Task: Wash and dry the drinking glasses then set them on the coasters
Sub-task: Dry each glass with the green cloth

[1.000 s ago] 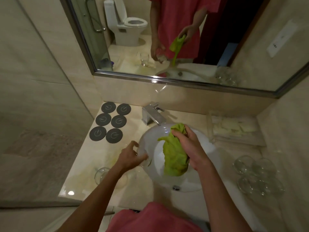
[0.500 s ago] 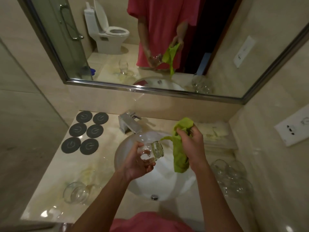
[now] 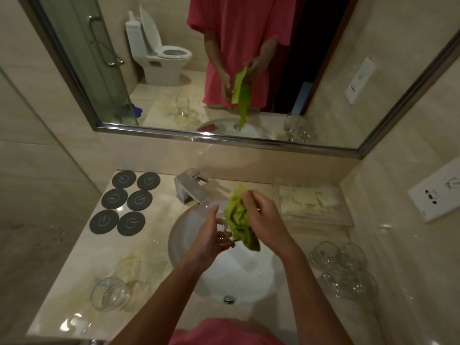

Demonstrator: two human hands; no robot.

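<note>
Drinking glass [image 3: 222, 232] held over the sink [image 3: 261, 277], cradled in the curled fingers of the left hand [image 3: 211, 241]; green cloth [image 3: 240, 220] bunched against it, pinched by right hand [image 3: 265, 220] fingers. Six dark coasters [image 3: 125, 202] bare on the counter [image 3: 154, 247] far left; one glass [image 3: 109, 293] near left, a cluster of glasses [image 3: 344, 268] right

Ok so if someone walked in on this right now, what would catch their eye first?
Probably the bright green cloth, gripped by the right hand over the white sink and pushed against a clear glass held in the left hand. Next, six dark round coasters sit bare at the counter's back left, and a cluster of glasses waits on the right.
</note>
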